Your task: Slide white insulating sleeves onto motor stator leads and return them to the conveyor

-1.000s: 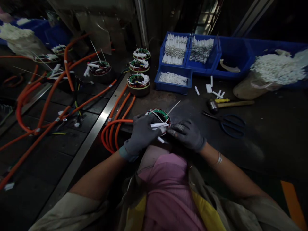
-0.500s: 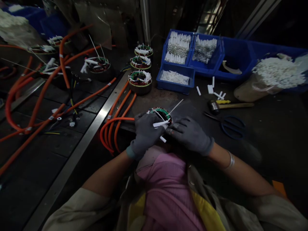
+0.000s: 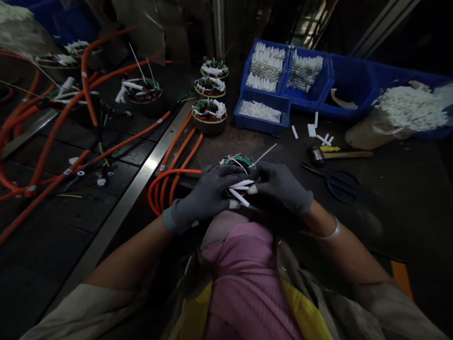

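A round wound stator point(image 3: 236, 163) with green and copper windings lies on the dark bench just before me. My left hand point(image 3: 205, 196), in a grey glove, is closed on its near left side and holds several white sleeve tubes point(image 3: 240, 189). My right hand point(image 3: 283, 188), also gloved, is curled over the stator's right side, its fingertips pinching at the tubes. A thin white tie point(image 3: 264, 154) sticks up from the stator. Orange cables point(image 3: 170, 178) loop out from under my left hand.
Three more stators point(image 3: 209, 113) stand in a row behind. Blue bins point(image 3: 264, 106) hold white tubes; loose tubes point(image 3: 313, 131) lie near them. A hammer point(image 3: 336, 153), scissors point(image 3: 336, 182) and a bag of white tubes point(image 3: 406, 108) sit right. More orange cables point(image 3: 71, 118) and stators fill the left.
Both hands have closed further over the stator. My right hand moved left onto it, and the tubes in my left hand shifted slightly. The view tilted a little.
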Tool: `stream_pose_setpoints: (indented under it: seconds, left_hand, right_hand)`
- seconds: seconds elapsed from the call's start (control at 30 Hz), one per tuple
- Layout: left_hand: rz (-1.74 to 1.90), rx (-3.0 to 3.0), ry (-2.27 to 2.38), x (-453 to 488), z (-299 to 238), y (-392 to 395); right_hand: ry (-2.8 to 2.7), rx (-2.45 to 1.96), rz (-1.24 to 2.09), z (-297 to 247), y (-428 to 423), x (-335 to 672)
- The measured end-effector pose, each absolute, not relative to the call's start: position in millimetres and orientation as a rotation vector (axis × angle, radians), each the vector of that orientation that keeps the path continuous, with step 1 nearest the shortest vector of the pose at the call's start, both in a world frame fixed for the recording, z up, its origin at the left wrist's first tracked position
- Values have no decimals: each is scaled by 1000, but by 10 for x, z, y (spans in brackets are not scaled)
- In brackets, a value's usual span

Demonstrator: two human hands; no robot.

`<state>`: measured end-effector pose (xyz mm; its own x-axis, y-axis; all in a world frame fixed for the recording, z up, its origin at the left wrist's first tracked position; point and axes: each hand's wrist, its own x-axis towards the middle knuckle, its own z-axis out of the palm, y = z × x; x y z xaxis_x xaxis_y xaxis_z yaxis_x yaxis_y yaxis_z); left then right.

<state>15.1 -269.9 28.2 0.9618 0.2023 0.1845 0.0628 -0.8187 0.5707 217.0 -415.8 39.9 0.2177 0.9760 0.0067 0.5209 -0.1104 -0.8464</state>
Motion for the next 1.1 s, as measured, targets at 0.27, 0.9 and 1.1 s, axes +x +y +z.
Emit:
stream_pose_setpoints:
  seconds: [0.27, 0.9, 1.1]
  left_hand:
    - [459, 2734, 119, 103, 150, -2861]
    - [693, 2486, 70, 171, 61, -2991]
    - [718, 2437, 137, 237, 61, -3007]
  right_hand:
    - [-1120, -1625, 673, 75, -4554, 1933]
    - [-944, -1912, 566, 278, -4496, 1629]
    - [-1140, -1906, 710, 404, -4414, 1817]
